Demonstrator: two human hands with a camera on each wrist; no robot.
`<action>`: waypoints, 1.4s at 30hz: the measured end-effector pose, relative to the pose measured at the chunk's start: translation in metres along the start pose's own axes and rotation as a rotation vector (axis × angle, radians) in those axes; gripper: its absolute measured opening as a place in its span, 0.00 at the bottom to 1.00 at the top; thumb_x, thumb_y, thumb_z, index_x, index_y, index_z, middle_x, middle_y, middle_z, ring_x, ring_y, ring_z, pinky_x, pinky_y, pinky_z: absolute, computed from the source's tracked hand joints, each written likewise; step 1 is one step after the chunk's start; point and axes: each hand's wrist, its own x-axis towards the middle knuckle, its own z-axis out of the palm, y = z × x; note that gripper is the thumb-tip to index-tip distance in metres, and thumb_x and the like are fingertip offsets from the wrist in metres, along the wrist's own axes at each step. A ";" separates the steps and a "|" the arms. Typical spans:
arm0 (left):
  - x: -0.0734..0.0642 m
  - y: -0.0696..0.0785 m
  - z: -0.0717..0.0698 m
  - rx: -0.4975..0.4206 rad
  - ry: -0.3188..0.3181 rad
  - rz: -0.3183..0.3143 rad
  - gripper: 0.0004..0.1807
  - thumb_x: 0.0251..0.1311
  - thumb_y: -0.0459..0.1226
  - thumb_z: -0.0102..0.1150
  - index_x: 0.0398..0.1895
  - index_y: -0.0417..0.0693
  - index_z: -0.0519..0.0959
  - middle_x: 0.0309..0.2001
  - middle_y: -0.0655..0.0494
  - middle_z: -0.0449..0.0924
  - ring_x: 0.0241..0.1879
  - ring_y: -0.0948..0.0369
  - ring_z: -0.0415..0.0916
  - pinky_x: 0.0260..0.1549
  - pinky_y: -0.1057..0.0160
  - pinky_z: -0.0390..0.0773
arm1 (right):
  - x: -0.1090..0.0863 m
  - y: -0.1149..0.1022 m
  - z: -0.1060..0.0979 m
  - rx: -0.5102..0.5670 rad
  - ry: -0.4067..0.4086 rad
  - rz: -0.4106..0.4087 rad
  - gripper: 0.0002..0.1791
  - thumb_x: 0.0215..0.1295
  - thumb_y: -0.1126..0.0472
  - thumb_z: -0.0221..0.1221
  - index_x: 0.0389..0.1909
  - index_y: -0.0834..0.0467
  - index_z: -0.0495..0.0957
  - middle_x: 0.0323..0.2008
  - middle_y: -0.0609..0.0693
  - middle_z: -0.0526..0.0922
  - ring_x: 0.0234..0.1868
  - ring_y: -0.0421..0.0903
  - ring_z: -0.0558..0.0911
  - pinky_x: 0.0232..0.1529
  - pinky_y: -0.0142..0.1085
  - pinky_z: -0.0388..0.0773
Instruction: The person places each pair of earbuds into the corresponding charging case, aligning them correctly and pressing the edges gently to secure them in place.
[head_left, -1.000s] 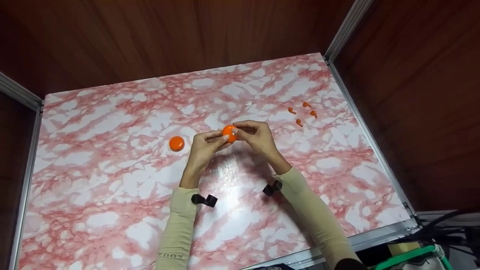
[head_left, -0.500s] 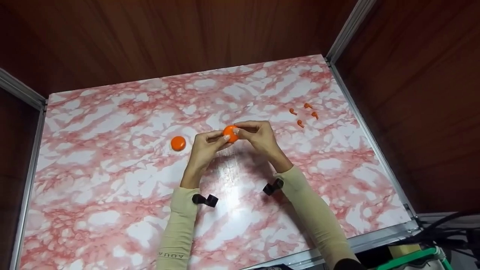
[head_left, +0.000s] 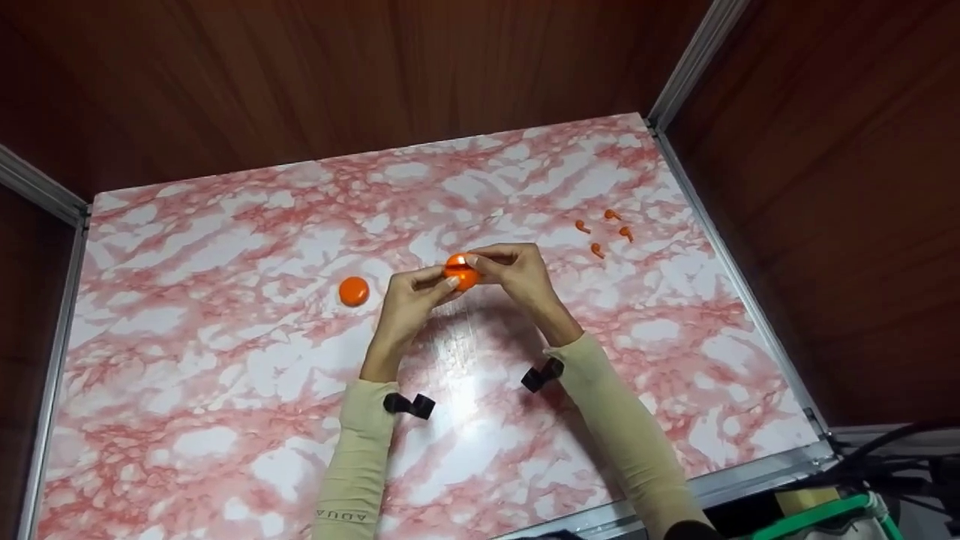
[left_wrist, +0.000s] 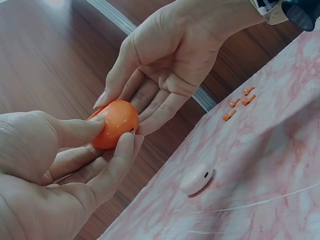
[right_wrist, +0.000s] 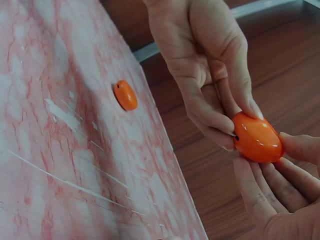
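Note:
An orange earbud case (head_left: 463,280) is held between both hands above the table. Its lid stands ajar, with a dark gap across it in the head view. My left hand (head_left: 411,300) grips the body, thumb on the near side and fingers behind. My right hand (head_left: 525,279) pinches the lid between thumb and fingers. In the left wrist view the same case (left_wrist: 120,122) shows a small dark slot by a fingertip. A second orange case (head_left: 354,291) lies closed on the table, left of the left hand. The held case's inside is hidden.
Several orange earbuds (head_left: 596,250) lie loose at the right rear of the marbled table (head_left: 225,360). A pale case with a dark slot (left_wrist: 196,179) rests on the table in the left wrist view. Wooden panels (head_left: 375,75) border the back and sides.
The held case has gone from looking closed to having its lid raised, with a gap between lid and body. Both hands stay in nearly the same place.

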 end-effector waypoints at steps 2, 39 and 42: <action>-0.001 0.000 0.000 0.019 0.016 0.004 0.18 0.70 0.29 0.65 0.59 0.28 0.82 0.57 0.31 0.85 0.46 0.61 0.90 0.50 0.66 0.90 | 0.000 0.001 0.000 -0.013 0.015 0.019 0.12 0.70 0.61 0.69 0.47 0.64 0.90 0.43 0.59 0.93 0.36 0.47 0.93 0.43 0.40 0.92; -0.004 0.003 0.007 -0.011 0.013 0.009 0.17 0.69 0.27 0.64 0.59 0.27 0.82 0.56 0.31 0.84 0.46 0.60 0.88 0.49 0.65 0.90 | -0.004 -0.011 -0.006 -0.110 0.015 0.028 0.15 0.74 0.57 0.65 0.49 0.65 0.88 0.38 0.55 0.92 0.35 0.45 0.91 0.44 0.46 0.92; -0.004 0.004 0.007 -0.031 0.017 0.000 0.17 0.69 0.26 0.64 0.59 0.25 0.81 0.56 0.32 0.83 0.46 0.59 0.88 0.50 0.64 0.90 | -0.007 -0.014 -0.011 -0.090 0.017 0.024 0.16 0.74 0.58 0.65 0.52 0.67 0.86 0.43 0.61 0.92 0.41 0.49 0.92 0.51 0.53 0.90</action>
